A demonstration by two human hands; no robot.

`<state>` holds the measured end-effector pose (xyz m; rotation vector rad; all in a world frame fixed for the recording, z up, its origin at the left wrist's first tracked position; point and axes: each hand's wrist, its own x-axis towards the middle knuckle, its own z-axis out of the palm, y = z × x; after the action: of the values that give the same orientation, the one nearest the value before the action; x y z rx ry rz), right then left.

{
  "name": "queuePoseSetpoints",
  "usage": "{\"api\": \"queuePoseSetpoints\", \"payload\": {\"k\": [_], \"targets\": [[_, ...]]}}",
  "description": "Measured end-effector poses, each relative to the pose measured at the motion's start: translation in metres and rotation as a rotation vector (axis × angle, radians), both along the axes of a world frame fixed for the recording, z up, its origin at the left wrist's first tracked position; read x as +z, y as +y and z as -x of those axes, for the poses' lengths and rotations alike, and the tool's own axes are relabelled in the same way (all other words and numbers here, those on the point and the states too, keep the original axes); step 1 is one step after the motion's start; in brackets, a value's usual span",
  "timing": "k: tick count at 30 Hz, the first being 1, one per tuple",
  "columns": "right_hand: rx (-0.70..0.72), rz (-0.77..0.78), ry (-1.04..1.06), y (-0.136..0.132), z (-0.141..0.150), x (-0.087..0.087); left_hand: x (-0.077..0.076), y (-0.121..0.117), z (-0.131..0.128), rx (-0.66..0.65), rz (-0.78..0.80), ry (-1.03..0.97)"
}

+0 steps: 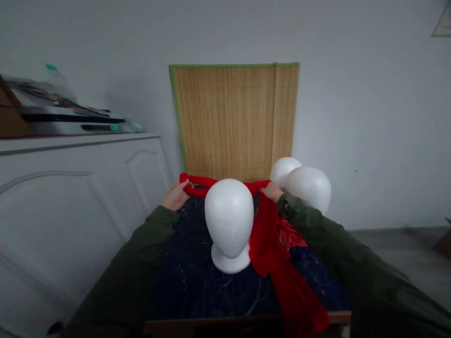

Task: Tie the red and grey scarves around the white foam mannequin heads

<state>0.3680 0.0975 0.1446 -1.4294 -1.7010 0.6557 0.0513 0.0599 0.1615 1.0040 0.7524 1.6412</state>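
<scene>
A white foam mannequin head [229,218] stands upright on its round base on the dark blue marbled table [197,291]. Stretched behind it is a red scarf [269,234], held up between my two hands. My left hand [177,194] pinches the scarf's looped left end. To the right of the head, my right hand [271,191] grips the scarf higher up. From there its long part hangs down, lies across the table and drops over the front edge. The head hides the middle of the stretched part.
Two more white foam heads [310,188] stand at the back right, partly behind my right sleeve. A shiny red cloth [291,234] lies beneath that arm. A bamboo mat [232,122] hangs on the wall. At the left is a white cabinet [70,197] with items on top.
</scene>
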Motion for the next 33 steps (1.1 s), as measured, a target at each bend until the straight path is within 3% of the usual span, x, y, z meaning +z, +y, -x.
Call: {"api": "queuePoseSetpoints", "payload": {"k": [4, 8, 11, 12, 15, 19, 25, 29, 33], "targets": [[0.053, 0.166, -0.171, -0.008, 0.003, -0.051, -0.043, -0.011, 0.000, 0.034, 0.061, -0.104], [0.164, 0.206, -0.249, -0.041, 0.001, -0.090, -0.083, -0.053, 0.004, -0.070, 0.146, -0.135], [0.189, 0.101, -0.273, -0.084, -0.006, -0.117, -0.124, -0.096, 0.007, -0.149, 0.312, -0.187], [0.161, 0.000, -0.318, -0.100, -0.011, -0.125, -0.136, -0.109, 0.006, -0.190, 0.375, -0.144], [0.107, -0.123, -0.456, -0.145, -0.027, -0.147, -0.160, -0.136, -0.007, -0.279, 0.471, 0.001], [0.175, 0.051, -0.600, -0.176, -0.048, -0.159, -0.158, -0.144, -0.037, -0.369, 0.489, 0.251], [0.284, 0.151, -0.513, -0.170, -0.050, -0.152, -0.155, -0.135, -0.054, -0.452, 0.492, 0.462], [0.401, 0.104, -0.268, -0.176, -0.008, -0.143, -0.152, -0.138, -0.058, -0.598, 0.466, 0.477], [0.403, 0.111, 0.105, -0.176, 0.056, -0.145, -0.147, -0.142, -0.065, -0.519, 0.300, 0.622]]}}
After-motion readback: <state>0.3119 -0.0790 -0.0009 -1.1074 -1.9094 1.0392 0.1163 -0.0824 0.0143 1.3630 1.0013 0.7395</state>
